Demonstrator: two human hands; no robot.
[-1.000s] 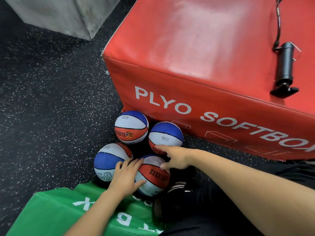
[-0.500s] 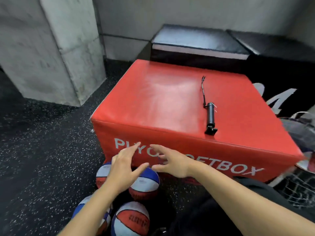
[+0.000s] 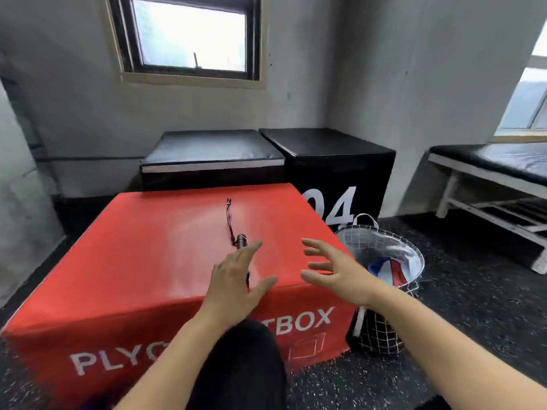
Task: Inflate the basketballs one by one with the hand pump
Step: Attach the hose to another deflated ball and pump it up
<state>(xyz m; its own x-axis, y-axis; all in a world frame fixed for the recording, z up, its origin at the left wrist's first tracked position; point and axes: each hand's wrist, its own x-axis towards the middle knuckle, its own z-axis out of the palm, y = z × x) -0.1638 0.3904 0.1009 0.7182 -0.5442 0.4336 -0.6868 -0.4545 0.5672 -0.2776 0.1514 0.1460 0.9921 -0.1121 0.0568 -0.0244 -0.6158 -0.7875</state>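
Hovering over the near part of the red plyo box [image 3: 148,261], both hands are released, fingers straight and spread, grasping nothing. The left hand [image 3: 236,279] covers most of the hand pump [image 3: 241,241]; only the pump's far end and its thin hose [image 3: 229,217] show just beyond the left fingers [image 3: 251,250], lying on the red surface. Whether the left hand touches the pump cannot be told. The right hand [image 3: 334,270] is held beside the left, apart from it, at the box's right edge.

Just right of the right fingers [image 3: 313,245], a mesh basket [image 3: 384,335] stands on the speckled dark floor [image 3: 473,306] against the box, holding one red, white and blue basketball [image 3: 384,269]. Beyond the fingers, past the red surface, two black boxes [image 3: 331,161] stand against a grey wall with a window [image 3: 189,37]. Far right, a black padded bench [image 3: 497,161] stands beneath another window. A dark-clothed knee [image 3: 242,365] rises below the hands.
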